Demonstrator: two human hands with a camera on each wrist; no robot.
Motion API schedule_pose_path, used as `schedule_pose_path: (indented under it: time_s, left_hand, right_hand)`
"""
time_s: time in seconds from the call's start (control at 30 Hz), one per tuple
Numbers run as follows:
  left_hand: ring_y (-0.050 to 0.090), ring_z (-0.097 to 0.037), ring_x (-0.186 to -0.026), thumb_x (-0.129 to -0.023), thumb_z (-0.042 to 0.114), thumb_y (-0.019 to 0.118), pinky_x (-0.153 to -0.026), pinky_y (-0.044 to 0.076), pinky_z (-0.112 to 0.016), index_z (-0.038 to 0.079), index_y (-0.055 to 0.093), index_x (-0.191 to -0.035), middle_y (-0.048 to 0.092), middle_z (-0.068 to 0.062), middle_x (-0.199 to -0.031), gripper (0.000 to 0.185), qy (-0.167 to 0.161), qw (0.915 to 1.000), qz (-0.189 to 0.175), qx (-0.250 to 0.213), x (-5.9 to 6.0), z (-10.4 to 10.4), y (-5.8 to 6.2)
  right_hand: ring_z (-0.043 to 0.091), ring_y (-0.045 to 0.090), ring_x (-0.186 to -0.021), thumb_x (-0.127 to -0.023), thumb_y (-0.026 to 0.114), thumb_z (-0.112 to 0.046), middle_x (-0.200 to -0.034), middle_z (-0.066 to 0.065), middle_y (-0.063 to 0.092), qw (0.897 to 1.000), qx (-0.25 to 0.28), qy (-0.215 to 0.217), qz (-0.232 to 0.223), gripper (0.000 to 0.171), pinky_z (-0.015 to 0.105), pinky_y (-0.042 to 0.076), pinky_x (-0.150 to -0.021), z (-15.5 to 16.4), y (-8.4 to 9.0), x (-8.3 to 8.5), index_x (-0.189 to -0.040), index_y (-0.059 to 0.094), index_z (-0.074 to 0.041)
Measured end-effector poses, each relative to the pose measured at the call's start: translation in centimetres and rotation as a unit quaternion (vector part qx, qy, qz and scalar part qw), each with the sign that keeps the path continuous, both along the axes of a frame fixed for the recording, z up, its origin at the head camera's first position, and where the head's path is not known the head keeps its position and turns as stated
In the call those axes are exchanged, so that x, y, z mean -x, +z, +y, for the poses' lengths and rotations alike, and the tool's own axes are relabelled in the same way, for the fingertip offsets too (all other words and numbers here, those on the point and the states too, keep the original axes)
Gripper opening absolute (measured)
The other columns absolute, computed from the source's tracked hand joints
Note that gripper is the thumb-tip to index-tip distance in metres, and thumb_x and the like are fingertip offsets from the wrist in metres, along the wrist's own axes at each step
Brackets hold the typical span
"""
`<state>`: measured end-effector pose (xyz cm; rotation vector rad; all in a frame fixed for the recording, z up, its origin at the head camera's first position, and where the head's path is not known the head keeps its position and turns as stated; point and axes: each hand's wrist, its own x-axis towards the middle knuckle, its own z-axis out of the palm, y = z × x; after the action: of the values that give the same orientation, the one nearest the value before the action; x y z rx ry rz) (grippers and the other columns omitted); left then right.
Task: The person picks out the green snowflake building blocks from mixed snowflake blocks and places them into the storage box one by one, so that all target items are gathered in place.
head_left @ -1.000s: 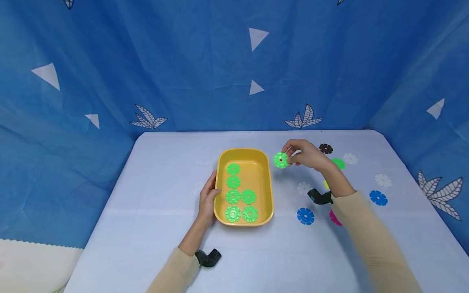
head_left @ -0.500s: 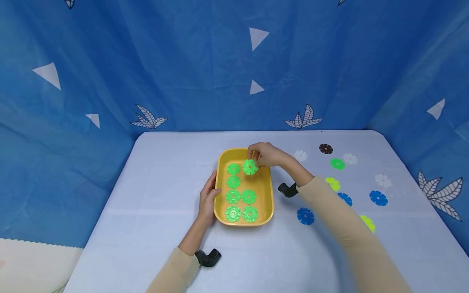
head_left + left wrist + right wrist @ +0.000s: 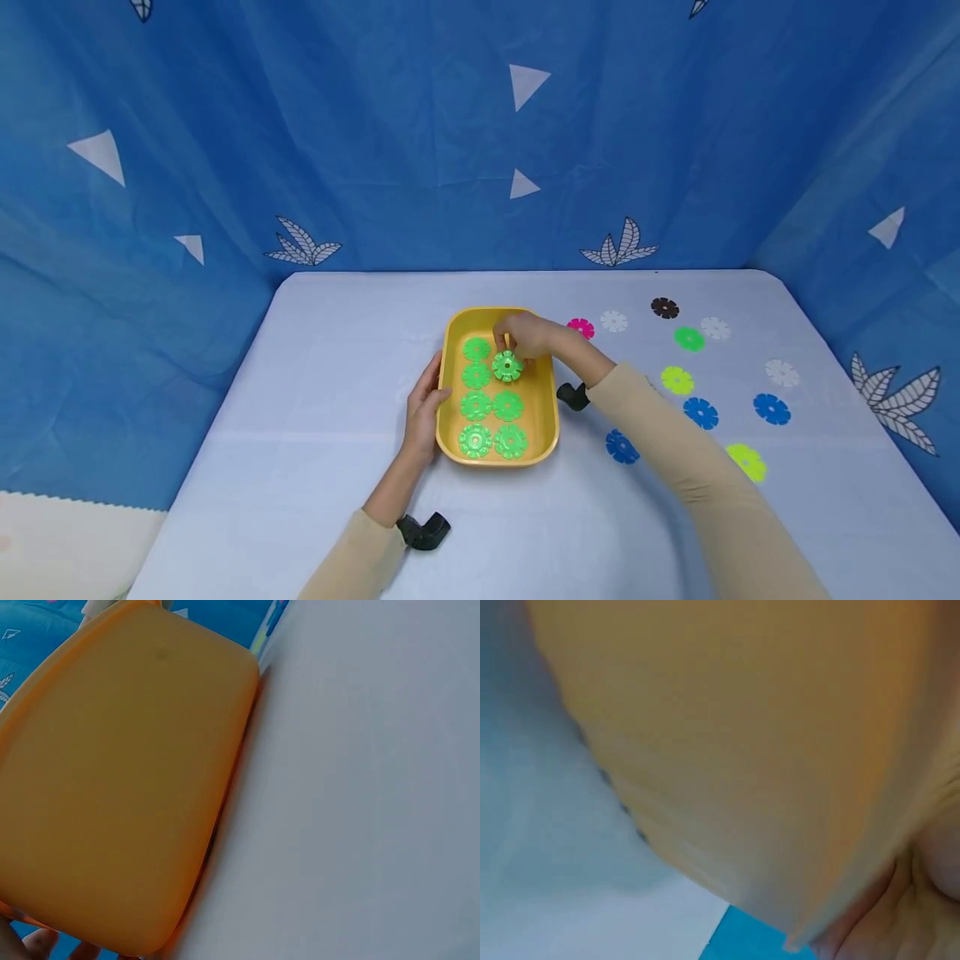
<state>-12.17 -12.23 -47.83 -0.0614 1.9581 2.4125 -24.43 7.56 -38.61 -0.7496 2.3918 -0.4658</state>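
Note:
In the head view my left hand (image 3: 422, 410) grips the left side of a yellow plastic tray (image 3: 538, 408), thumb over the rim. My right hand (image 3: 523, 335) is inside the tray's far right part, its fingers pinching a green snowflake disc (image 3: 507, 366). Whether that disc touches the tray floor is hard to tell. Several more green discs (image 3: 476, 406) lie flat in the tray, in a left column and at the near right. The left wrist view shows the tray's outer wall (image 3: 127, 787) with fingertips at the lower corner; the right wrist view is blurred and mostly tray wall (image 3: 735, 735).
On the white tabletop (image 3: 315, 375), right of the tray, lie loose discs: blue (image 3: 701, 412), yellow-green (image 3: 677, 380), green (image 3: 689, 338), pink (image 3: 581, 328), brown (image 3: 665, 307) and several white ones. The right sleeve (image 3: 690, 450) hangs over part of them. A blue curtain (image 3: 420, 150) surrounds the table.
My right hand has carried the green disc leftward from beside the tray, over its rim, then lower and nearer inside it. The left hand keeps its grip on the tray.

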Motion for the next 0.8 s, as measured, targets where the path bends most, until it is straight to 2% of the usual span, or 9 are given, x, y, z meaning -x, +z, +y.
schedule_pose_path:
  time_s: [0.1,0.33,0.8]
  left_hand:
    - [0.029,-0.022,-0.147,-0.094,0.005,0.044,-0.101,0.038,-0.011,0.018,0.033,-0.154,0.029,-0.002,-0.16,0.062,-0.001,1.0,0.002,0.001,0.0,-0.1,0.1]
    - [0.031,-0.025,-0.146,-0.094,0.005,0.044,-0.098,0.041,-0.011,0.017,0.033,-0.154,0.03,-0.004,-0.16,0.062,-0.004,1.0,0.001,-0.005,0.0,-0.1,0.0]
    - [0.027,-0.023,-0.148,-0.094,0.005,0.043,-0.103,0.037,-0.012,0.017,0.032,-0.154,0.028,-0.002,-0.161,0.063,-0.007,0.9999,0.007,0.007,0.0,-0.1,0.2]
  right_hand:
    - [0.019,0.056,-0.057,-0.084,0.054,0.015,-0.077,0.007,0.059,1.0,-0.015,0.003,0.009,0.027,0.021,0.045,-0.051,-0.3,-0.3,-0.2,-0.098,0.064,-0.006]
    - [0.015,0.047,-0.056,-0.082,0.055,0.017,-0.078,0.005,0.054,0.999,-0.04,-0.002,0.019,0.03,0.02,0.042,-0.05,-0.7,-1.1,-0.2,-0.094,0.065,-0.009]
    - [0.016,0.038,-0.061,-0.085,0.053,0.011,-0.069,-0.001,0.046,0.994,-0.088,0.037,0.056,0.029,0.022,0.034,-0.052,-1.0,-1.7,-0.2,-0.09,0.064,-0.015]
